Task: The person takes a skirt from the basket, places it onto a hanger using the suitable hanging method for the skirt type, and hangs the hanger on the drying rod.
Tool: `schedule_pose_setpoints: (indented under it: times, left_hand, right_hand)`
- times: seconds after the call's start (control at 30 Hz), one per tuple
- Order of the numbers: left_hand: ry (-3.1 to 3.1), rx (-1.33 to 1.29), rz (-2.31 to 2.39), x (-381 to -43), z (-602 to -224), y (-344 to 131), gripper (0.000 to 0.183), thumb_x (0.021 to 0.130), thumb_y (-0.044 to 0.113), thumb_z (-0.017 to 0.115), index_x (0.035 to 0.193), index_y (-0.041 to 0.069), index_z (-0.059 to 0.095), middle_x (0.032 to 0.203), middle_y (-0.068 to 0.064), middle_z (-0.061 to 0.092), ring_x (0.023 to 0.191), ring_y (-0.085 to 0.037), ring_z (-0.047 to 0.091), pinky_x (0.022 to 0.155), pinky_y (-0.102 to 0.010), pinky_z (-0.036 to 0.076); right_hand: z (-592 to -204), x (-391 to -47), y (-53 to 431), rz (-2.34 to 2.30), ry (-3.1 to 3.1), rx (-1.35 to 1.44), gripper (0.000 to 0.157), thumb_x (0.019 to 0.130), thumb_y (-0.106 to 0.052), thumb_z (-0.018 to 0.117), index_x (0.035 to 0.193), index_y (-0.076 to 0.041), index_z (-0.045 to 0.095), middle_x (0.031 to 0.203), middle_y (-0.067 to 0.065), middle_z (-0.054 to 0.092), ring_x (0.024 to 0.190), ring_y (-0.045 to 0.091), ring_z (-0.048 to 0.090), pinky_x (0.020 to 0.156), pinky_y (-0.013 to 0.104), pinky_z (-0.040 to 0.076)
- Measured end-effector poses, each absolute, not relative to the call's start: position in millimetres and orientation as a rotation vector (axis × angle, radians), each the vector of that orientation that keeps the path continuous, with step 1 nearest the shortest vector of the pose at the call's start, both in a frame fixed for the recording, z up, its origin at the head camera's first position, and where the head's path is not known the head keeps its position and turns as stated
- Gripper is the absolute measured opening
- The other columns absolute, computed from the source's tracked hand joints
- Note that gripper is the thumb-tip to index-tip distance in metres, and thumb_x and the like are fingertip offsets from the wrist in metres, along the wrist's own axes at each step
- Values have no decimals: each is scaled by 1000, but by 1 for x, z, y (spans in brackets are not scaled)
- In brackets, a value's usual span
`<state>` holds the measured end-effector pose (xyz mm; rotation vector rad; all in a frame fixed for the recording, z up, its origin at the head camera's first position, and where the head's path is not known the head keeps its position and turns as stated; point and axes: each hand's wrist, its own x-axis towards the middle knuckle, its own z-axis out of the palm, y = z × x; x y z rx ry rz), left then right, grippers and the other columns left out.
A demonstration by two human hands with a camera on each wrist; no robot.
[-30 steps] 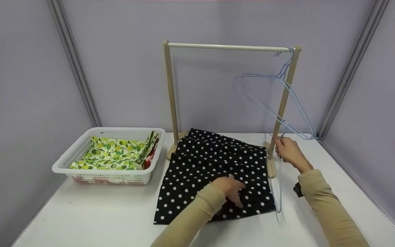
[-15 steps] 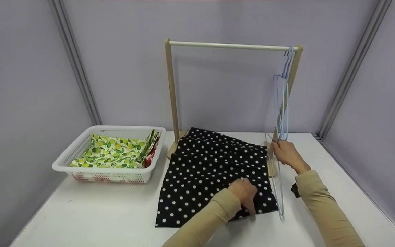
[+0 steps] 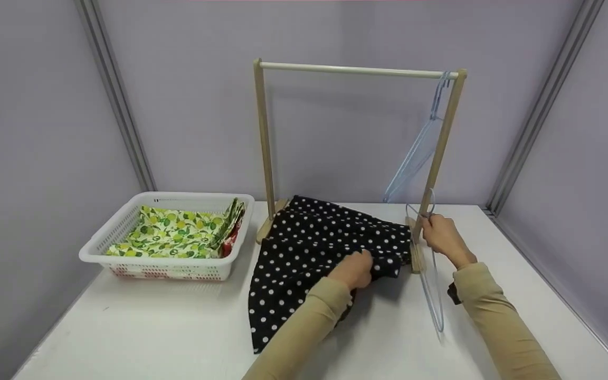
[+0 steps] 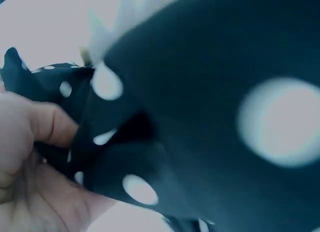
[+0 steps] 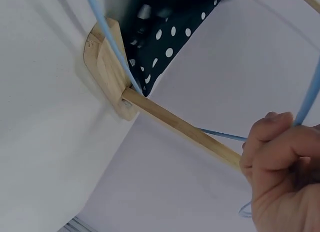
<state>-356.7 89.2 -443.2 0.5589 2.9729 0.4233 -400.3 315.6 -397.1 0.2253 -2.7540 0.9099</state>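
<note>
In the head view my left hand (image 3: 354, 269) pinches the near edge of a black cloth (image 3: 285, 277) with white polka dots and lifts its right front corner off the table. Close up in the left wrist view, thumb and fingers grip a fold of this cloth (image 4: 125, 162). What kind of garment it is cannot be made out. My right hand (image 3: 445, 240) holds a light blue wire hanger (image 3: 440, 328) near its neck, beside the rack's right post. The hanger stands on end, its lower corner close to the table, to the right of the cloth and apart from its lifted edge.
A wooden rack with a white rail (image 3: 357, 69) stands behind and over the cloth. More blue hangers (image 3: 409, 158) hang at the rail's right end. At left is a white basket (image 3: 93, 257) with lemon-print cloth (image 3: 177, 232) and some red fabric. Grey walls enclose the table (image 3: 151, 327).
My left hand moved right along the cloth's near edge, then took hold and lifted it back leftward. The hanging hangers swung round on the rail. My right hand stayed nearly still with its hanger.
</note>
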Motion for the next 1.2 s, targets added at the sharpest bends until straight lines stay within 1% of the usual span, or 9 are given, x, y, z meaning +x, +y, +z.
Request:
schedule_pose_setpoints:
  times: [0.13, 0.27, 0.33, 0.43, 0.57, 0.73, 0.87, 0.97, 1.2]
  left_hand:
    - [2957, 373, 783, -368, -438, 72, 50, 101, 10, 45, 149, -1, 34, 136, -25, 55, 125, -35, 56, 105, -45, 46]
    - [3054, 380, 1062, -374, -433, 58, 48, 99, 4, 45, 144, -9, 33, 103, -26, 66, 86, -32, 69, 72, -38, 58]
    - [3106, 394, 1189, -375, -431, 53, 42, 97, 1, 45, 137, -10, 37, 78, -15, 63, 59, -23, 61, 48, -29, 50]
    - [3144, 400, 1334, -377, -430, 44, 34, 95, 0, 46, 128, -6, 41, 63, -1, 47, 46, -13, 44, 39, -22, 34]
    - [3157, 444, 1379, -377, -430, 37, 26, 96, 1, 47, 122, -2, 43, 64, 0, 44, 48, -12, 41, 41, -22, 33]
    - [3260, 629, 1028, -371, -435, 44, 30, 96, 3, 54, 124, 0, 43, 81, -11, 63, 62, -19, 61, 54, -31, 51]
    - [3255, 798, 668, -363, -439, 54, 31, 100, 7, 51, 129, 3, 44, 96, -13, 68, 80, -23, 69, 68, -32, 57]
    - [3256, 959, 302, -357, -442, 61, 29, 101, 11, 52, 130, 9, 46, 101, -9, 69, 83, -21, 69, 69, -30, 57]
    - [3277, 1283, -251, -346, -451, 70, 19, 96, 16, 61, 115, 20, 56, 94, 1, 69, 66, -13, 65, 51, -23, 51]
  right_hand:
    - [-398, -401, 313, 968, -2734, 189, 34, 102, -11, 33, 87, 4, 60, 55, 0, 51, 42, 10, 47, 38, 23, 39]
    - [-398, -403, 306, 981, -2706, 159, 36, 102, -11, 33, 86, 6, 60, 54, 1, 52, 43, 11, 48, 38, 23, 39]
    - [-398, -405, 303, 970, -2695, 134, 36, 102, -12, 33, 82, 4, 58, 54, 0, 53, 42, 11, 48, 38, 24, 40]
    - [-398, -407, 300, 967, -2692, 112, 35, 101, -11, 33, 81, 2, 58, 53, 0, 54, 41, 11, 49, 39, 24, 41]
    - [-398, -409, 300, 1006, -2676, 116, 36, 101, -12, 34, 82, 5, 59, 55, 3, 58, 40, 10, 51, 39, 24, 43]
    - [-400, -411, 293, 1199, -2663, 148, 37, 105, -16, 35, 88, 7, 60, 66, 6, 60, 49, 12, 56, 44, 29, 51]
    - [-399, -411, 281, 1307, -2666, 174, 35, 105, -16, 35, 87, 2, 58, 70, 6, 59, 53, 11, 58, 46, 29, 52]
    - [-397, -411, 273, 1331, -2666, 193, 34, 106, -16, 34, 86, -1, 57, 71, 6, 58, 52, 9, 56, 44, 26, 51]
    - [-396, -412, 262, 1364, -2654, 155, 34, 106, -15, 34, 84, -2, 55, 70, 5, 56, 47, 7, 51, 42, 25, 49]
